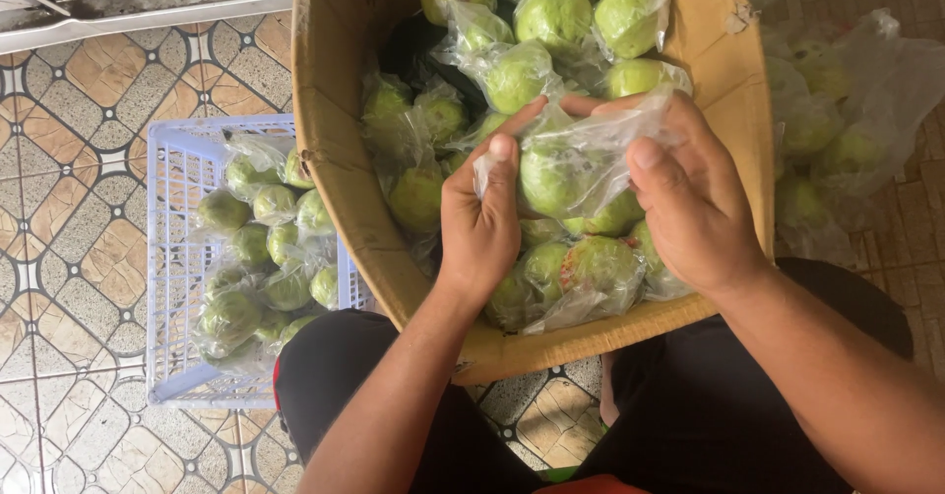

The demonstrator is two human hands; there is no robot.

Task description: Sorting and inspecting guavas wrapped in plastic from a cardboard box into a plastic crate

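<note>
A green guava in a clear plastic bag (559,174) is held above an open cardboard box (340,150) between both hands. My left hand (482,223) grips the bag's left side with the thumb on the plastic. My right hand (689,204) grips the right side and pinches the bag's top. The box below is full of several more bagged green guavas (556,17), one with a reddish patch (596,263) near the front wall.
A pale blue plastic crate (172,287) holding several bagged guavas stands on the patterned tile floor (69,159) to the left of the box. A loose heap of bagged guavas (837,110) lies to the right. My knees in dark trousers (335,376) press against the box front.
</note>
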